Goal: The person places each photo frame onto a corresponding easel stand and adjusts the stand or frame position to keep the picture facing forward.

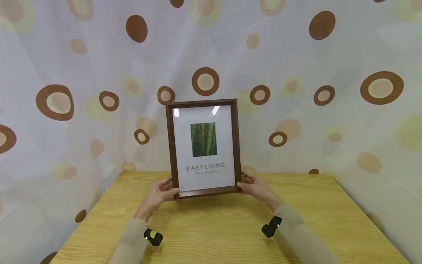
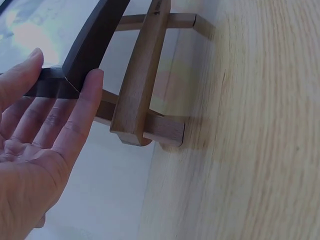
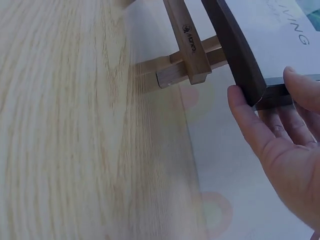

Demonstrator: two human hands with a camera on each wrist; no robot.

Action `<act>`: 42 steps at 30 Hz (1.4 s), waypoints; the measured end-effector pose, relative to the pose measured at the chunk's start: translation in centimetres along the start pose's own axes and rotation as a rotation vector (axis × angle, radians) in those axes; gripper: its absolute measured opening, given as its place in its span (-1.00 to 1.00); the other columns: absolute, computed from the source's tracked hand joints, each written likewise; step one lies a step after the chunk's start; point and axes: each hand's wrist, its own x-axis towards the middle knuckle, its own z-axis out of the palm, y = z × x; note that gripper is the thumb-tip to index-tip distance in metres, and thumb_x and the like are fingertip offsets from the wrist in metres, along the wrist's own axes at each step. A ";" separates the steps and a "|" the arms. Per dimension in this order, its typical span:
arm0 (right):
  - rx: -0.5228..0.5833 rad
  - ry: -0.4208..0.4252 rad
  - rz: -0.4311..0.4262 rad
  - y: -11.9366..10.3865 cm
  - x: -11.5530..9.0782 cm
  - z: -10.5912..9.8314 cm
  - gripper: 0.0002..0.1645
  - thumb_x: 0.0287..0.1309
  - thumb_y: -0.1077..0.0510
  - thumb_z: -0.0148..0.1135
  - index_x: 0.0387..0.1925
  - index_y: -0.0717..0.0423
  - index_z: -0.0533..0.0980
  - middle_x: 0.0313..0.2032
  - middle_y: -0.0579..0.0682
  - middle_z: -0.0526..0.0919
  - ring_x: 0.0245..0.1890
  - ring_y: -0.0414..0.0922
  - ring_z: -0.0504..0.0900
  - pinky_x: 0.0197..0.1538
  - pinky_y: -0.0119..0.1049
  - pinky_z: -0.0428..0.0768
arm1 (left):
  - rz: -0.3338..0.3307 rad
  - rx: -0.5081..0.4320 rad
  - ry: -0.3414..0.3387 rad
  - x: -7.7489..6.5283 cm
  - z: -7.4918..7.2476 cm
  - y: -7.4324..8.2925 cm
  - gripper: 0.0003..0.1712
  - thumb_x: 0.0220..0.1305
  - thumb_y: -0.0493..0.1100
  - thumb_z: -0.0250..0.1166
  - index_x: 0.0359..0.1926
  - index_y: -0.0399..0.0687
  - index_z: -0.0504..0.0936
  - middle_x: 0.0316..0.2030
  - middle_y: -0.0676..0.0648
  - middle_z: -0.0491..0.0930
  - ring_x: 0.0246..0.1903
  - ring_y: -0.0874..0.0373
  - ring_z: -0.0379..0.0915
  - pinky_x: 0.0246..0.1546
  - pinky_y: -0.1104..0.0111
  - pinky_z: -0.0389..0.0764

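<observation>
Between my two hands is a dark brown picture frame [image 1: 204, 161], upright with a slight tilt. Its insert is white with a green bamboo picture and the words "EASY LIVING". My left hand [image 1: 158, 192] grips the lower left corner, thumb on the front and fingers along the side and underneath. At the opposite lower corner, my right hand [image 1: 258, 189] holds it in much the same way. Behind the frame, a wooden easel [image 2: 140, 75] stands on the table; the head view hides it. In the right wrist view the easel's ledge [image 3: 190, 50] carries a small printed logo, just behind the frame's bottom edge.
The light wooden table [image 1: 211, 227] ends at the back against a white curtain [image 1: 230, 44] patterned with brown and pale circles. More curtain hangs at both sides. A small black camera is strapped on each wrist.
</observation>
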 end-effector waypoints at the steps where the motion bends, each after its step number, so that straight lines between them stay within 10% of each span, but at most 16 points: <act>1: -0.003 0.000 0.001 0.0 0.2 0.1 -0.13 0.37 0.25 0.13 0.51 0.32 -0.11 0.42 0.45 0.09 0.33 0.24 0.35 0.20 -0.10 0.59 | 0.005 0.000 0.001 0.0 0.0 0.0 -0.27 0.28 -0.35 0.29 0.40 -0.44 0.21 0.26 -0.48 0.38 -0.01 -0.01 0.60 -0.13 0.24 0.72; 42: 0.077 0.119 0.013 1.5 5.2 3.6 -0.31 0.39 0.35 0.04 0.47 0.32 0.08 0.37 0.39 0.26 0.30 0.22 0.39 0.11 -0.15 0.65 | -0.036 0.006 0.108 0.9 -2.4 -2.0 -0.32 0.23 -0.31 0.36 0.37 -0.21 0.37 0.22 -0.34 0.49 -0.01 0.06 0.61 -0.05 0.22 0.70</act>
